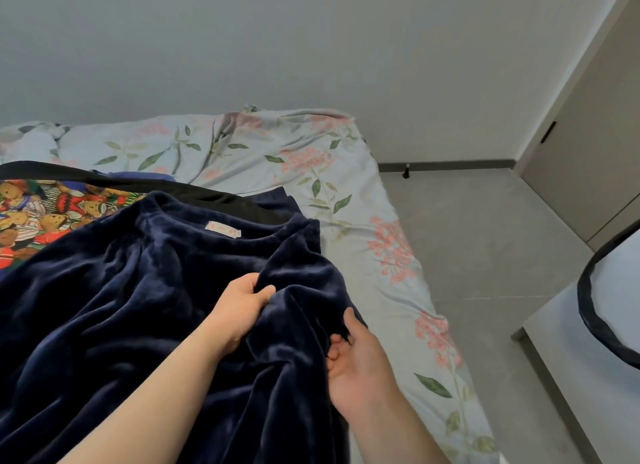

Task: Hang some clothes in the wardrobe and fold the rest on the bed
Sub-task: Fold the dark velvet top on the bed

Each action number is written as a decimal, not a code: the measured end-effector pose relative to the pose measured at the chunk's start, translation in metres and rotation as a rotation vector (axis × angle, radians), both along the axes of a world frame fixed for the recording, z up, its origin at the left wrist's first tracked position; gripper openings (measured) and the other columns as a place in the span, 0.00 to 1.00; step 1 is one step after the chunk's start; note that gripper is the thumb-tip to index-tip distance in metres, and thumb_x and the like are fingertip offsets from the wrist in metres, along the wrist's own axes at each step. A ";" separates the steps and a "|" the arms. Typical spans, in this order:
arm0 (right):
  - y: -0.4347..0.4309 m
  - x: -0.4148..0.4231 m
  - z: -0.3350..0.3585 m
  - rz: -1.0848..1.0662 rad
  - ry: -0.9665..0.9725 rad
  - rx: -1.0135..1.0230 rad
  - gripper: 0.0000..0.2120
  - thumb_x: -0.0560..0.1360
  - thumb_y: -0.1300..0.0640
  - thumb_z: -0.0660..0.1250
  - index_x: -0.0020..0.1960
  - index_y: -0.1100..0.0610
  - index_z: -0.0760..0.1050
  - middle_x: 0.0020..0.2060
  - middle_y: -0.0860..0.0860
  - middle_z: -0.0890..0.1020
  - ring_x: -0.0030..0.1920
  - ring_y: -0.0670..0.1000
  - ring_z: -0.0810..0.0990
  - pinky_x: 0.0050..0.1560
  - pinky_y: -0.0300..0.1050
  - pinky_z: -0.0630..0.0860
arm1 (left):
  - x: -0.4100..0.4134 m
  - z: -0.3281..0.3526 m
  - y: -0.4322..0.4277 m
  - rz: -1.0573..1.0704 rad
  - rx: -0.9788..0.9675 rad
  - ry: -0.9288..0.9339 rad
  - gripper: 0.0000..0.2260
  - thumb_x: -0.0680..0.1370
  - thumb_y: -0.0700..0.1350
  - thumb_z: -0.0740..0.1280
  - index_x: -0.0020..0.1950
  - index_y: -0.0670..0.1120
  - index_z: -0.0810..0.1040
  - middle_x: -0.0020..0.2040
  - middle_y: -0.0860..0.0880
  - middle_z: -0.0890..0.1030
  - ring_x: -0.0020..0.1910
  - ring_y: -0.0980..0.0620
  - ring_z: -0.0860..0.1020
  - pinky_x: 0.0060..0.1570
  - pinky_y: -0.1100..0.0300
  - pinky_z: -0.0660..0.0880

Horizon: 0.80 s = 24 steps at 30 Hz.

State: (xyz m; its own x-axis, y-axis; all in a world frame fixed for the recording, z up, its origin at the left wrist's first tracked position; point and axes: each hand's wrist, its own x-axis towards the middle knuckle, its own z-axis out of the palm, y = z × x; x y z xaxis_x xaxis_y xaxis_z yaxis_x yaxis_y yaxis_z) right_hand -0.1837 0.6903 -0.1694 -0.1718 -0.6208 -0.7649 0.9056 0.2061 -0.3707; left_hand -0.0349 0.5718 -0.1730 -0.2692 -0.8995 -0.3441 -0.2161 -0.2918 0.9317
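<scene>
Head view: navy garment (145,290) near bed edge (446,325)

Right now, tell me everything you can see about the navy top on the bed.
The navy top looks like soft, shiny velvet or fleece, dark blue and heavily creased. It has a round neckline with a small pale label sewn inside. It lies spread across the floral bed, partly over a black garment and a teddy-bear print fabric. The left hand grips a bunched fold near its right side; the right hand holds the edge just below.
</scene>
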 end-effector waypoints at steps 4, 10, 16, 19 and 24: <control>0.002 -0.020 0.002 0.124 0.055 0.071 0.06 0.73 0.58 0.72 0.50 0.56 0.80 0.34 0.52 0.76 0.28 0.48 0.65 0.31 0.40 0.60 | -0.019 0.000 -0.009 0.096 -0.073 -0.091 0.08 0.80 0.43 0.65 0.44 0.42 0.79 0.38 0.44 0.82 0.39 0.49 0.78 0.42 0.50 0.77; 0.003 -0.051 -0.002 0.210 0.271 0.103 0.04 0.75 0.57 0.72 0.46 0.57 0.80 0.32 0.55 0.81 0.32 0.53 0.76 0.33 0.42 0.71 | -0.017 -0.002 -0.003 0.080 0.112 0.179 0.11 0.79 0.51 0.67 0.48 0.44 0.74 0.38 0.45 0.75 0.36 0.47 0.76 0.38 0.55 0.75; 0.001 -0.061 -0.015 0.205 0.324 0.023 0.03 0.75 0.63 0.69 0.47 0.57 0.78 0.27 0.49 0.73 0.25 0.46 0.66 0.22 0.39 0.62 | -0.032 0.014 0.033 -0.209 0.146 -0.126 0.10 0.75 0.47 0.74 0.50 0.42 0.83 0.44 0.48 0.87 0.44 0.47 0.85 0.47 0.55 0.80; 0.010 -0.063 -0.021 0.262 0.398 0.006 0.08 0.77 0.64 0.67 0.55 0.58 0.79 0.29 0.49 0.74 0.26 0.45 0.65 0.24 0.39 0.63 | -0.039 0.011 0.030 -0.061 0.169 -0.079 0.05 0.79 0.38 0.68 0.51 0.43 0.83 0.45 0.45 0.86 0.44 0.45 0.84 0.46 0.53 0.79; 0.012 -0.067 -0.018 0.193 0.438 0.173 0.06 0.80 0.56 0.66 0.46 0.56 0.76 0.26 0.47 0.65 0.25 0.46 0.59 0.22 0.40 0.57 | -0.041 0.011 0.024 0.214 0.279 0.022 0.06 0.80 0.42 0.66 0.51 0.40 0.81 0.46 0.40 0.84 0.42 0.42 0.82 0.45 0.48 0.80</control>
